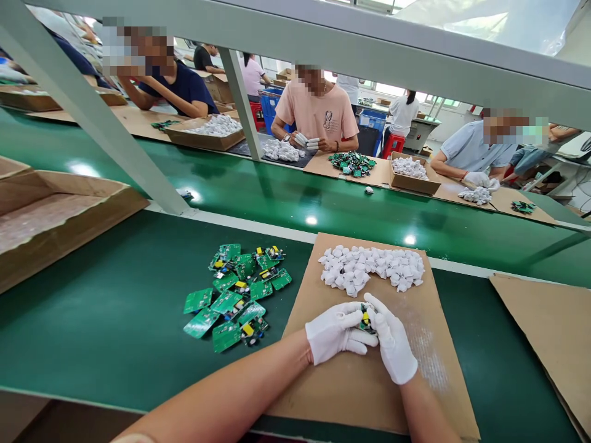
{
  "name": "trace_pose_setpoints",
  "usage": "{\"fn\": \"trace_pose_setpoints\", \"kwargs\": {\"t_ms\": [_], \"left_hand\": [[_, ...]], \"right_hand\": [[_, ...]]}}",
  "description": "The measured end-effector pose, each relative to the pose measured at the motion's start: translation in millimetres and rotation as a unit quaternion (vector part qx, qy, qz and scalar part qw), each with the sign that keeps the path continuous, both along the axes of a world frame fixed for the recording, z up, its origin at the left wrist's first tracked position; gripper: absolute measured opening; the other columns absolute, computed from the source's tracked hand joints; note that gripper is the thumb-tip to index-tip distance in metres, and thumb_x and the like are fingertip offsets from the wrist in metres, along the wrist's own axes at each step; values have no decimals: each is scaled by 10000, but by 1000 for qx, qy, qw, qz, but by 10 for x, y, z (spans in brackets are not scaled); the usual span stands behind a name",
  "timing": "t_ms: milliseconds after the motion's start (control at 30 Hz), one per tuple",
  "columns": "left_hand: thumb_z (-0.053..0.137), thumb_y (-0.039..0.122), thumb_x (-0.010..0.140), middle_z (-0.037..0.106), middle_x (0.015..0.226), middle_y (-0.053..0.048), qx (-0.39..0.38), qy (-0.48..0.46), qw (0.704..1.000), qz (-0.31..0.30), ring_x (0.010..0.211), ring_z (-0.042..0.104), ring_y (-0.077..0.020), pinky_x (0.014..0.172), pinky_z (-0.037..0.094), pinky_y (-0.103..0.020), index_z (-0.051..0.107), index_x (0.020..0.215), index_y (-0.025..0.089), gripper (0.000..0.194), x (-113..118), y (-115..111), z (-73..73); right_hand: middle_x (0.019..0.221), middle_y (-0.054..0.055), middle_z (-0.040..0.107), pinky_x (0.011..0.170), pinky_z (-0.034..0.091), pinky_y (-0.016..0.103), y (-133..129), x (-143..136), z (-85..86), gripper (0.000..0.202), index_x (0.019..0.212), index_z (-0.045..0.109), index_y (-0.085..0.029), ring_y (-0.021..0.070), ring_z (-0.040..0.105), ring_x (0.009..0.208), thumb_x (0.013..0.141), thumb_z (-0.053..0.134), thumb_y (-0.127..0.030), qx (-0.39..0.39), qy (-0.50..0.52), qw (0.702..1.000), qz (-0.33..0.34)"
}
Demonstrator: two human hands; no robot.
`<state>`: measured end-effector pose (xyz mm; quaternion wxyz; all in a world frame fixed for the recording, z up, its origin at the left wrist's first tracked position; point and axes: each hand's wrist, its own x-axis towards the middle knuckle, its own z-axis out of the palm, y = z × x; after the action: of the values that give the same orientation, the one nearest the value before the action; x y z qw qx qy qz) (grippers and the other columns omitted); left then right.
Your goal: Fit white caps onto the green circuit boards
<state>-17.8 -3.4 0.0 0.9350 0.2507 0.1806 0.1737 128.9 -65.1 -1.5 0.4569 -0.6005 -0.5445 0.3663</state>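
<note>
Both my hands wear white gloves and meet over a sheet of brown cardboard (314,394). Between them is a small green circuit board (366,319) with a yellow component on it. My left hand (335,332) grips the board from the left, its lower fingers stretched out beneath. From the right, my right hand (391,338) closes on the same board, fingers partly covering it. Just beyond my hands lies a heap of small white lumps (369,267) on the cardboard. To the left, a loose pile of green circuit boards (235,295) rests on the green tabletop (115,307).
An open cardboard box (69,234) stands at the far left, and cardboard sheets (549,332) lie at the right. A slanted metal post (96,104) and an overhead beam (323,31) frame the bench. Across a green belt (277,191), several people work with boards and white lumps.
</note>
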Motion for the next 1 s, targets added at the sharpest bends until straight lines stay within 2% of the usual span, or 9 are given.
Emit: {"fn": "trace_pose_setpoints", "kwargs": {"t_ms": [233, 333, 433, 500, 600, 700, 867, 1000], "left_hand": [[678, 326, 706, 621, 879, -73, 9, 8, 1000, -19, 734, 663, -183, 574, 506, -227, 517, 971, 159, 352, -28, 21, -20], [697, 337, 682, 629, 835, -67, 13, 3, 1000, -13, 717, 661, -182, 566, 502, -226, 515, 924, 154, 354, -18, 14, -34], [700, 344, 677, 625, 770, -51, 23, 2, 1000, -5, 649, 642, -142, 569, 496, -223, 517, 857, 142, 326, -3, 6, -37], [695, 358, 680, 626, 774, -57, 29, 10, 1000, -4, 644, 636, -134, 574, 489, -221, 518, 843, 138, 325, 6, 3, -26], [684, 364, 689, 622, 821, -63, 30, 12, 999, -10, 691, 640, -149, 588, 481, -227, 532, 882, 148, 327, 13, 4, 4], [661, 350, 716, 607, 825, -53, 31, 8, 999, -18, 686, 626, -132, 605, 474, -226, 555, 905, 150, 295, 20, 12, 12], [673, 361, 700, 636, 826, -76, 48, 25, 998, -23, 667, 622, -132, 627, 474, -242, 571, 922, 144, 327, 41, 17, -44], [685, 354, 688, 643, 799, -76, 63, 31, 997, -23, 666, 617, -131, 636, 468, -240, 597, 940, 138, 344, 41, 13, -10]], "right_hand": [[1106, 59, 650, 848, 502, 316, 6, -17, 8, 421, 1247, 511, -217, 202, 613, 986, 893, 391, -411, 12, -54, 998, 14], [1060, 60, 669, 798, 516, 308, 6, -12, -44, 419, 1245, 514, -219, 204, 634, 923, 872, 430, -392, 15, -109, 994, 10], [1035, 66, 675, 782, 512, 326, 2, 2, -91, 444, 1258, 502, -224, 219, 638, 889, 840, 485, -370, 27, -150, 988, 5], [1052, 70, 669, 804, 506, 335, 3, 13, -82, 442, 1248, 513, -225, 227, 630, 914, 832, 500, -373, 14, -131, 991, 2], [1121, 61, 641, 861, 490, 332, 8, 26, -14, 431, 1227, 527, -224, 221, 602, 998, 855, 453, -429, -17, -26, 999, 23], [1178, 56, 609, 899, 472, 338, 16, 22, 40, 468, 1225, 526, -214, 215, 575, 1050, 877, 371, -487, -12, 52, 998, 27], [1044, 70, 676, 802, 517, 302, 33, -32, -18, 420, 1160, 579, -195, 217, 627, 943, 825, 518, -441, -37, 8, 999, -21], [1071, 60, 664, 823, 504, 290, 16, -32, -38, 413, 1173, 572, -208, 208, 615, 968, 833, 508, -433, -26, -6, 999, -24]]}}
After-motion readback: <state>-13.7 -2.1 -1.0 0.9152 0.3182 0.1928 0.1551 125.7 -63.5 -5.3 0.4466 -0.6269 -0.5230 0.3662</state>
